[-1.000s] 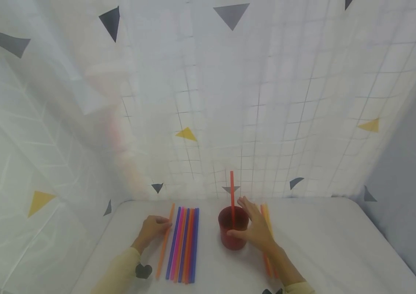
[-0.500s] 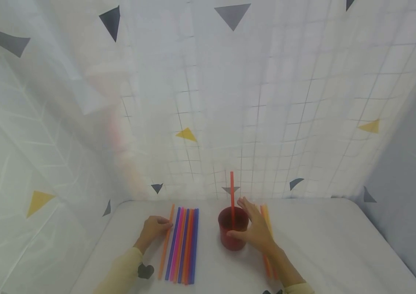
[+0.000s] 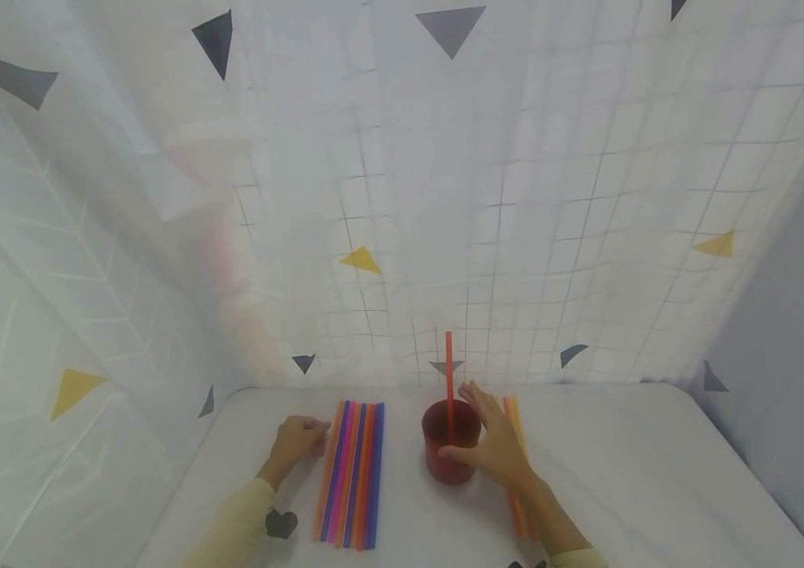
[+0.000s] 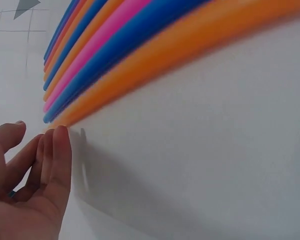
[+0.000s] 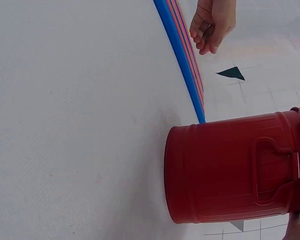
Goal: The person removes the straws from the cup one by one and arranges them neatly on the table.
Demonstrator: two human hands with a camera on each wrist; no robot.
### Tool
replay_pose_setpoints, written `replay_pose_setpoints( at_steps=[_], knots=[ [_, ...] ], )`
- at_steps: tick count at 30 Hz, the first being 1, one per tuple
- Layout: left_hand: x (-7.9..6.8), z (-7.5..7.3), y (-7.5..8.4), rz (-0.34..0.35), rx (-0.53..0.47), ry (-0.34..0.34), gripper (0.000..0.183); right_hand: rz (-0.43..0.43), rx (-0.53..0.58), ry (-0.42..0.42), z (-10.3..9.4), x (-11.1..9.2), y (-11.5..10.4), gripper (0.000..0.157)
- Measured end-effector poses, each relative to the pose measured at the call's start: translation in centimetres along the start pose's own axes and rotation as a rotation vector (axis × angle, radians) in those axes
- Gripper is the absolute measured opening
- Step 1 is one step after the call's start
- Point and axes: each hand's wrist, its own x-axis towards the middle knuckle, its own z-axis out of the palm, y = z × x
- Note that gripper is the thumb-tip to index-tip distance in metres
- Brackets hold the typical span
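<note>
In the head view, several coloured drinking straws (image 3: 342,473) lie side by side on the white table. An orange straw (image 3: 327,473) forms the left edge of this row. My left hand (image 3: 295,442) is just left of it; in the left wrist view the fingertips (image 4: 61,135) are by the orange straw's far end, pinching nothing. My right hand (image 3: 497,454) grips a small red bucket (image 3: 450,469) at its rim, thumb on the near side and fingers on the far side. One red straw (image 3: 449,367) stands upright in the bucket, its lower end hidden inside.
More orange and yellow straws (image 3: 512,412) lie right of the bucket, partly hidden under my right hand and forearm. A white patterned curtain (image 3: 416,197) rises behind the table and at both sides. The bucket has a wire-like red handle (image 5: 256,170) on its side.
The orange straw at my left hand has moved right, against the row of straws, and my left fingers have let go of it. The right hand and bucket have stayed in place.
</note>
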Motion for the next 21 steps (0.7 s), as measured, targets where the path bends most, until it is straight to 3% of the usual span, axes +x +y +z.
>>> replay_pose_setpoints(
  at_steps=[5, 12, 17, 21],
  knots=[
    [-0.3, 0.2, 1.1, 0.127, -0.061, 0.024, 0.03, -0.009, -0.004, 0.003, 0.1, 0.0, 0.1, 0.114],
    [-0.6, 1.5, 4.3, 0.267, -0.17, 0.036, 0.034, -0.022, 0.02, 0.014, 0.2, -0.1, 0.1, 0.113],
    [-0.4, 3.3, 6.7, 0.347, -0.345, -0.013, 0.035, -0.038, 0.019, 0.004, 0.2, -0.1, 0.1, 0.113],
    [-1.0, 5.4, 9.0, 0.405, -0.39, -0.048, 0.034, -0.023, -0.001, 0.008, 0.2, -0.1, 0.0, 0.113]
  ],
)
